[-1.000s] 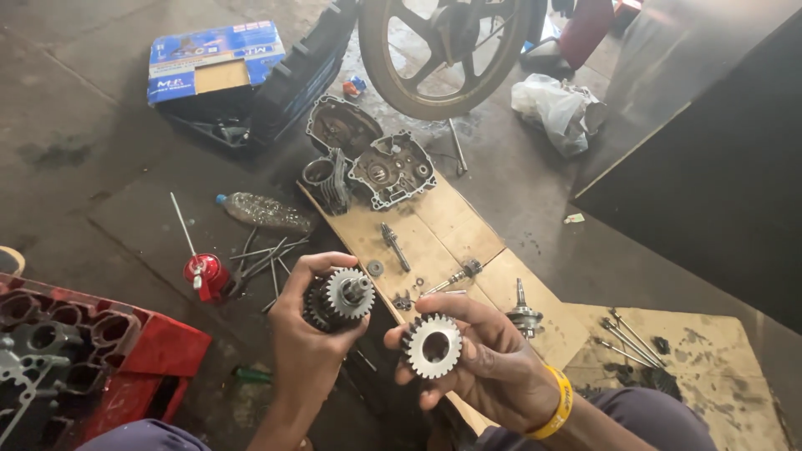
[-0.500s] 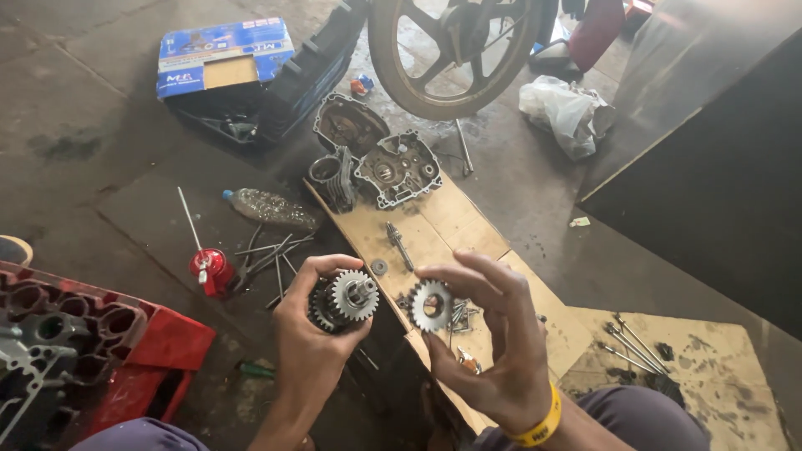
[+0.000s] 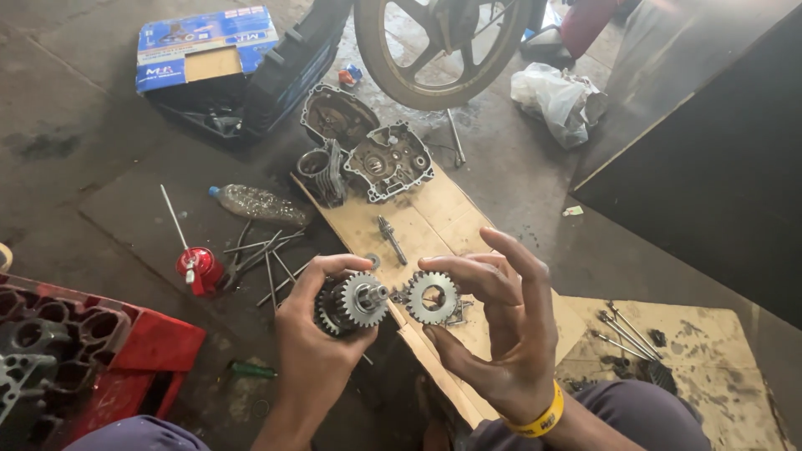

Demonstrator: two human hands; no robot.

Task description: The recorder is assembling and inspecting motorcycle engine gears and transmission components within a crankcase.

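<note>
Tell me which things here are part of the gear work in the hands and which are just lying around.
In hand:
left hand gripping the steel gear cluster on its shaft
right hand pinching the single toothed steel gear

Lying about:
red oil can
clear plastic bottle
blue cardboard box
white plastic bag

Silver-grey gear (image 3: pixel 432 296) and darker steel gear cluster (image 3: pixel 351 302); yellow wristband (image 3: pixel 541 420) near right. Red oil can (image 3: pixel 199 271) and red crate (image 3: pixel 100 351) at left, tan cardboard (image 3: pixel 434 225) under grey engine case (image 3: pixel 390 161). Blue-and-tan box (image 3: pixel 207 46) far left, white bag (image 3: pixel 558 100) far right.
</note>
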